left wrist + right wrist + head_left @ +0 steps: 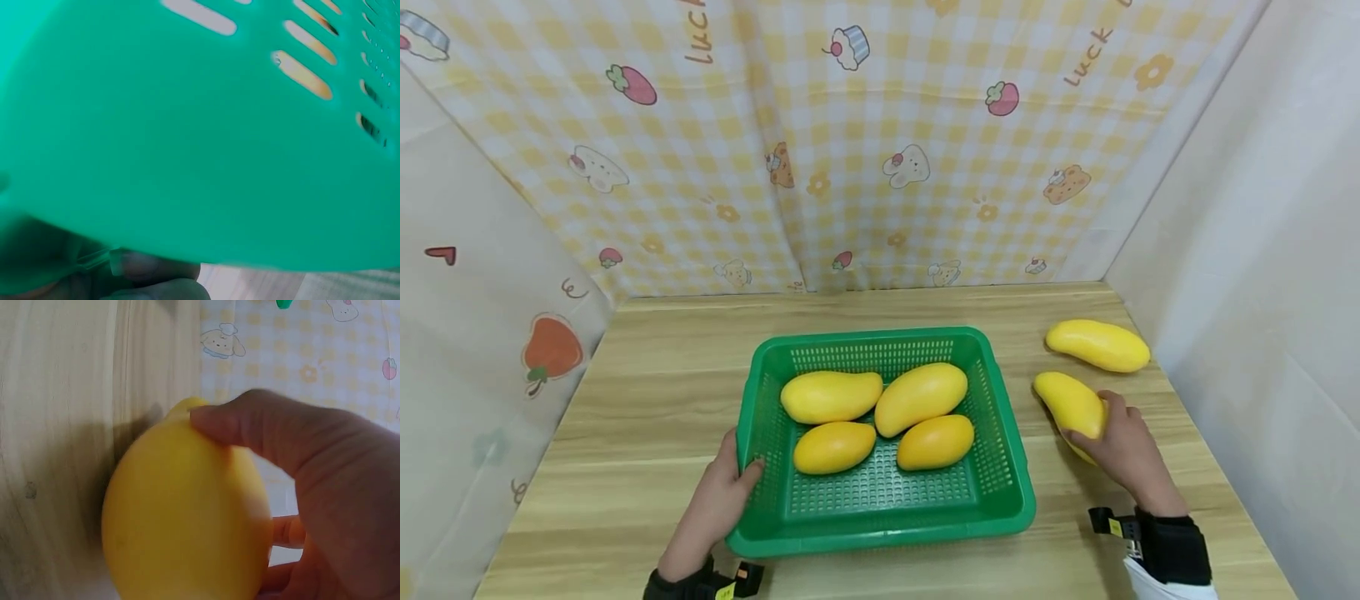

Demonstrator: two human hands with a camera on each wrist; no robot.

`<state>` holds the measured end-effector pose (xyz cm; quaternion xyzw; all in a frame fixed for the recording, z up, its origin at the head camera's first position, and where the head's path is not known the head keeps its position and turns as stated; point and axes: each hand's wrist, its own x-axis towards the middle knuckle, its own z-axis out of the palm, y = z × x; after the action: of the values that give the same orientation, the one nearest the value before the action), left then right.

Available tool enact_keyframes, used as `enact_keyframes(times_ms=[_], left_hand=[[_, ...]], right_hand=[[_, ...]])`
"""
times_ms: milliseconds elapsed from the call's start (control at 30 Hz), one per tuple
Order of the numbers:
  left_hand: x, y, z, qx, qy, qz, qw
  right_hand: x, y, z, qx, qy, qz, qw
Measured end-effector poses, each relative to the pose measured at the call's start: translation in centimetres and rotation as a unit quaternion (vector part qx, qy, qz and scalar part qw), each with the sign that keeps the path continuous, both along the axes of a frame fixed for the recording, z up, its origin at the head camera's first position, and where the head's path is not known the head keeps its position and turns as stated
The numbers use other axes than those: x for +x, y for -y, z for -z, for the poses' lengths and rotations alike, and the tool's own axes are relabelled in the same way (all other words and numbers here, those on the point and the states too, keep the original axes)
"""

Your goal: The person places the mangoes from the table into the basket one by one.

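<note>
My left hand (pixel 722 487) grips the left rim of a green plastic basket (pixel 880 546), thumb over the edge; in the left wrist view its fingertips (pixel 159 269) show under the basket wall (pixel 156 156). Inside the basket lie several yellow mangoes, two larger ones such as the back-left mango (pixel 831 397) and two smaller ones such as the front-right mango (pixel 936 442). To the right of the basket my right hand (pixel 1123 450) holds another mango (pixel 1071 404) between thumb and fingers. The right wrist view shows that mango (pixel 187 512) close up, the thumb lying across it.
One more mango (pixel 1097 345) lies on the wooden table (pixel 647 400) behind the right hand, near the right wall. A checked cloth (pixel 865 125) hangs at the back. White sheets (pixel 1262 250) close off both sides.
</note>
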<state>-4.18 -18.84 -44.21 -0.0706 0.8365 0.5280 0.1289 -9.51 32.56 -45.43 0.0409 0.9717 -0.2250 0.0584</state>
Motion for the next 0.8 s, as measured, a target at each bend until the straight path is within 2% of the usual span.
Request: enact_keyframes(times_ms=[133,333,433,633,800], left_hand=[[0.1,0.1,0.1,0.002,0.004,0.0,1.0],[-0.1,0.0,0.0,0.0,-0.012,0.002,0.9999],[-0.2,0.0,-0.2,0.002,-0.014,-0.001,0.9999],[0.0,-0.1,-0.2,0.011,-0.004,-0.003,0.9999],[0.0,0.0,-0.2,0.013,-0.001,-0.002,0.9999]], right_hand=[[0.2,0.3,-1.0,0.003,-0.022,-0.016,1.0],[0.1,1.7,-4.0,-0.009,-0.135,-0.037,0.99],[0.3,2.6,-5.5,-0.021,-0.171,-0.039,0.984],[1.3,4.4,-7.9,-0.036,-0.207,-0.057,0.976],[1.9,6.2,-9.0,-0.044,-0.231,-0.105,0.966]])
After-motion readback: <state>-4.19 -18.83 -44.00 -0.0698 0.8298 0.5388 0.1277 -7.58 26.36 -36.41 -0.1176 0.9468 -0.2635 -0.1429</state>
